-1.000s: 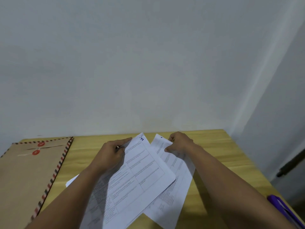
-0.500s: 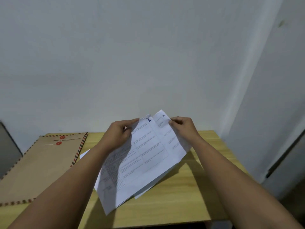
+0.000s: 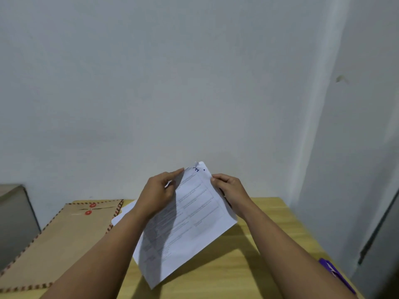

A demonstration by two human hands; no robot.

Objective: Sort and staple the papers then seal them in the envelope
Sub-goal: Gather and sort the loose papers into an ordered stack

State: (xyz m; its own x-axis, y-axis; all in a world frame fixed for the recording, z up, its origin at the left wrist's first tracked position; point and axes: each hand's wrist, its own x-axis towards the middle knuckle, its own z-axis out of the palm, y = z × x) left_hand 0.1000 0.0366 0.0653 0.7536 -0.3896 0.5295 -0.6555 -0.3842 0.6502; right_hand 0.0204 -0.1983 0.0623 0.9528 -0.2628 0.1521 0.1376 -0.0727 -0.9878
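Note:
I hold a stack of white printed papers (image 3: 190,225) tilted above the wooden table (image 3: 254,266). My left hand (image 3: 158,194) pinches the stack's upper left edge. My right hand (image 3: 230,188) pinches its upper right edge. The sheets lie nearly squared on each other, with blue ink marks at the top corner. A brown envelope (image 3: 58,244) with a striped border and two red string buttons lies flat on the table's left side. A purple object, perhaps the stapler (image 3: 335,275), shows at the table's right edge.
Another white sheet (image 3: 125,213) lies on the table under my left forearm, beside the envelope. A white wall rises right behind the table. A grey box (image 3: 15,214) stands at far left and a dark-edged panel (image 3: 380,229) at far right.
Both hands lifted the papers off the table and brought the two fanned-out sheets together into one nearly aligned stack. The view tilted and pulled back.

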